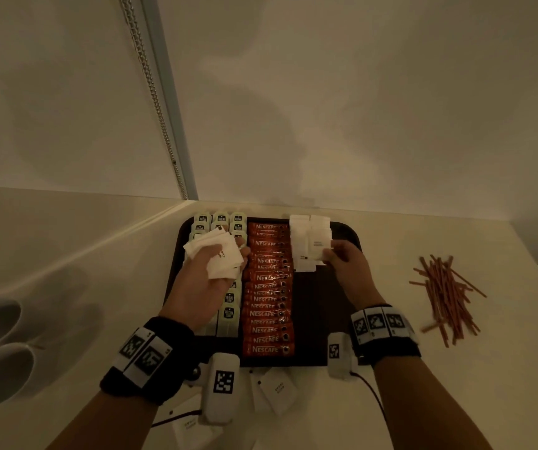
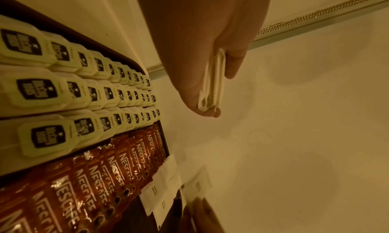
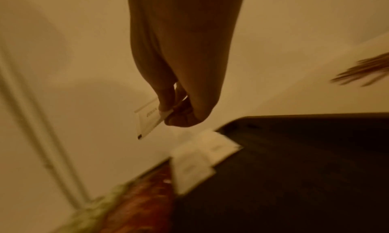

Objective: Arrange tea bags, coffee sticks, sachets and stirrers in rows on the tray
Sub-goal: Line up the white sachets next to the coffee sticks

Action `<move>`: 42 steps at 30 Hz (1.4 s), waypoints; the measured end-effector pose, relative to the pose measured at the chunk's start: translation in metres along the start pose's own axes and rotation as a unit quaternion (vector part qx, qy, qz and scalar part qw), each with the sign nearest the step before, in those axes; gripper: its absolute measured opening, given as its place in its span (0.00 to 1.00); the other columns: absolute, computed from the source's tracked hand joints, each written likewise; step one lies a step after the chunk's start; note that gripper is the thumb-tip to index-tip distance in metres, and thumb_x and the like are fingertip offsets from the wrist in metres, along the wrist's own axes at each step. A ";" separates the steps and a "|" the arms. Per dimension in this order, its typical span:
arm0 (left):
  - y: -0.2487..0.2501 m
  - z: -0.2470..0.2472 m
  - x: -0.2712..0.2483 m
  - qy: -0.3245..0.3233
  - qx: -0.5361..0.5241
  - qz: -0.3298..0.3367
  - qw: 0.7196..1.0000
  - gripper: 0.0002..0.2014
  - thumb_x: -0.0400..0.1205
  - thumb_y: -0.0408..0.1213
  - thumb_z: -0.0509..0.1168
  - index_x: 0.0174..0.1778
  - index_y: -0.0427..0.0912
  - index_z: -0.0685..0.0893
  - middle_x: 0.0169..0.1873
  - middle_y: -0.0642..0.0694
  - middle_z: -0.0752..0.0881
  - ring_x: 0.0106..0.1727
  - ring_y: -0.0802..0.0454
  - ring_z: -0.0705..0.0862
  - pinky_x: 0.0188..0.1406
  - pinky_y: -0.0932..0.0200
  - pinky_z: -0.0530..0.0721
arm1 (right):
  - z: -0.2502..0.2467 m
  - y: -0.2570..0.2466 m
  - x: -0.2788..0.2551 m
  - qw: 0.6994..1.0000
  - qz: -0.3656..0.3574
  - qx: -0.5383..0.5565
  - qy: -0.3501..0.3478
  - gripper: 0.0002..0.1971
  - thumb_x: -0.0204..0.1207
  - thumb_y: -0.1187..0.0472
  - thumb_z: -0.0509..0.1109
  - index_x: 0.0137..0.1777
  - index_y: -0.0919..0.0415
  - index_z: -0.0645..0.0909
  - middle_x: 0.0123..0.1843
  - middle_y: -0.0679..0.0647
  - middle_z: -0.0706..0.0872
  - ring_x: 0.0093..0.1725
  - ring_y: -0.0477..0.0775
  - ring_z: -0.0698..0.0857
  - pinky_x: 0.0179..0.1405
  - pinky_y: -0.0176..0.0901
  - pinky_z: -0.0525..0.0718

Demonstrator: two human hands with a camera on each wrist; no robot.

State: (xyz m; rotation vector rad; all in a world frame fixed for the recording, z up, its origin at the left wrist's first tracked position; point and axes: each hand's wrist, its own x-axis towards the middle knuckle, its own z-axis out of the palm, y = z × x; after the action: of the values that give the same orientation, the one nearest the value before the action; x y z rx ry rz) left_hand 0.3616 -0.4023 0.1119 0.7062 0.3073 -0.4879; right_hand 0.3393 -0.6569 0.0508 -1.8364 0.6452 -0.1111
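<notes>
Sachets going down in a row on the tray, beside the coffee sticks.

Head view: left hand (image 1: 210, 280) clasps a sachet stack (image 1: 219, 254) over the tray (image 1: 321, 319); right hand (image 1: 347, 261) pinches one sachet (image 1: 318, 245) at the tray's far end; stirrers (image 1: 446, 297) lie on the tabletop (image 1: 456, 384) right of the tray. Left wrist view: tea bags (image 2: 69, 90) and coffee sticks (image 2: 101, 178) fill the tray in rows. Right wrist view, blurred: that pinch hovers above the tray's laid sachets (image 3: 202, 158). Dropping it crooked, or a loosened stack spilling, could disturb the rows.
</notes>
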 end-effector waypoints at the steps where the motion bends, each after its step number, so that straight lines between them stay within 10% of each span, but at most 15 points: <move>1: 0.000 0.000 0.000 -0.001 0.005 -0.004 1.000 0.14 0.86 0.31 0.54 0.63 0.43 0.79 0.49 0.39 0.90 0.49 0.44 0.90 0.53 0.48 0.87 | -0.005 0.011 0.008 0.999 0.009 -0.032 0.019 0.09 0.79 0.64 0.66 0.58 0.64 0.78 0.55 0.57 0.85 0.53 0.53 0.85 0.52 0.45 0.86; 4: 0.000 0.000 0.000 -0.012 0.051 -0.017 0.998 0.13 0.87 0.35 0.54 0.64 0.46 0.80 0.54 0.42 0.89 0.54 0.43 0.89 0.52 0.39 0.87 | -0.014 0.035 0.026 0.991 0.049 -0.116 0.048 0.06 0.78 0.62 0.68 0.53 0.61 0.79 0.53 0.56 0.85 0.53 0.58 0.84 0.58 0.57 0.83; 7: 0.002 -0.001 -0.001 -0.008 0.071 -0.020 0.997 0.14 0.87 0.35 0.55 0.67 0.46 0.78 0.53 0.43 0.90 0.49 0.44 0.90 0.36 0.51 0.90 | -0.015 0.047 0.038 0.985 0.091 -0.143 0.044 0.07 0.78 0.63 0.67 0.55 0.60 0.79 0.58 0.60 0.84 0.57 0.60 0.83 0.60 0.60 0.82; 24: 0.008 0.004 -0.005 -0.004 0.052 0.012 0.999 0.14 0.85 0.31 0.55 0.65 0.41 0.78 0.51 0.38 0.90 0.48 0.40 0.91 0.23 0.63 0.86 | 0.004 0.019 0.034 0.968 0.024 -0.239 0.078 0.09 0.77 0.63 0.69 0.53 0.66 0.79 0.54 0.60 0.84 0.53 0.56 0.81 0.49 0.41 0.76; 32: 0.004 0.009 -0.004 0.039 0.139 0.000 0.990 0.09 0.83 0.31 0.62 0.55 0.46 0.82 0.45 0.43 0.88 0.39 0.50 0.88 0.21 0.63 0.84 | 0.048 -0.092 -0.035 0.946 -0.202 -0.041 -0.248 0.12 0.77 0.55 0.71 0.59 0.52 0.81 0.51 0.46 0.85 0.49 0.36 0.83 0.48 0.28 0.81; 42: 0.008 0.011 -0.011 0.036 0.132 0.035 0.990 0.14 0.81 0.23 0.62 0.54 0.47 0.81 0.44 0.46 0.87 0.38 0.52 0.86 0.20 0.67 0.80 | 0.051 -0.097 -0.046 0.969 -0.165 -0.009 -0.182 0.09 0.72 0.57 0.75 0.37 0.58 0.78 0.41 0.57 0.86 0.42 0.58 0.86 0.44 0.48 0.87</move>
State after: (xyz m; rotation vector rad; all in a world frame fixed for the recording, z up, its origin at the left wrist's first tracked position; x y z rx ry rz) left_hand 0.3577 -0.4004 0.1289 0.9902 0.2879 -0.4398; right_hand 0.3563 -0.5706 0.1308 -1.9044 0.0811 0.0148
